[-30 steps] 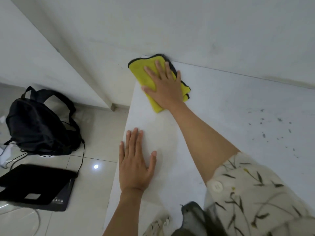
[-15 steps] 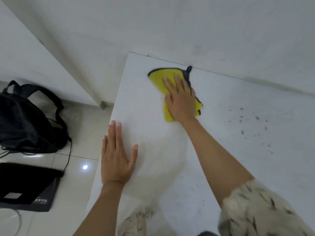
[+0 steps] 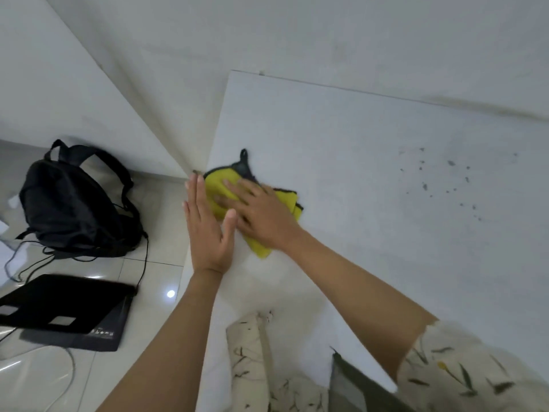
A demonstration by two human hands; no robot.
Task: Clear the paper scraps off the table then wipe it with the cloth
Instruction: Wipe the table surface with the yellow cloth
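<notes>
At nine o'clock on the white table (image 3: 371, 179), our right hand (image 3: 264, 217) presses the yellow cloth (image 3: 218, 185) with flat fingers; our left hand (image 3: 208, 230), fingers straight and holding nothing, stands at the table's edge, touching the cloth.

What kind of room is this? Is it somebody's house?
Probably a plain room in a home or office, though I can't be sure. A white table stands against a bare wall, and a black backpack and a laptop lie on the shiny tiled floor.
</notes>
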